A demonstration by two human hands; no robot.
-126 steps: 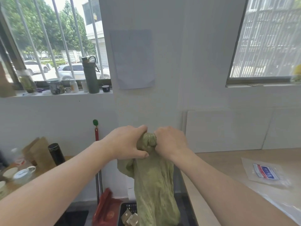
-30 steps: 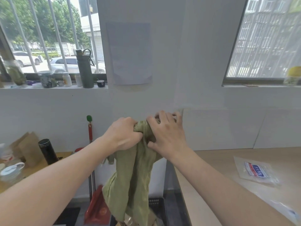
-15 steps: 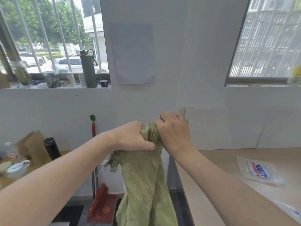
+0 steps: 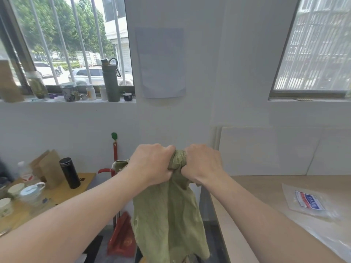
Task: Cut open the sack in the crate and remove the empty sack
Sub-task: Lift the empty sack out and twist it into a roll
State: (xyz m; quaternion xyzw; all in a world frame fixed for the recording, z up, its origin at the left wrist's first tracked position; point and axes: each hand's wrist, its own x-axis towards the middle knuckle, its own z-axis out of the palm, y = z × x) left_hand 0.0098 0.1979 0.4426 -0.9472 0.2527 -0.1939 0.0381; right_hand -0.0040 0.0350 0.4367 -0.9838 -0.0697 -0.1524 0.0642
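Sack (image 4: 169,215) bunched at its top in both fists, left hand (image 4: 152,164) and right hand (image 4: 202,164), fingers closed, its lower edge hanging free.

The right hand (image 4: 202,164) has closed its fingers around the sack (image 4: 169,211).

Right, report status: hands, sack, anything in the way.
Left hand and right hand both clenched on bunched sack top. Sack raised, hanging limp. Red dustpan stands left of it, apart.
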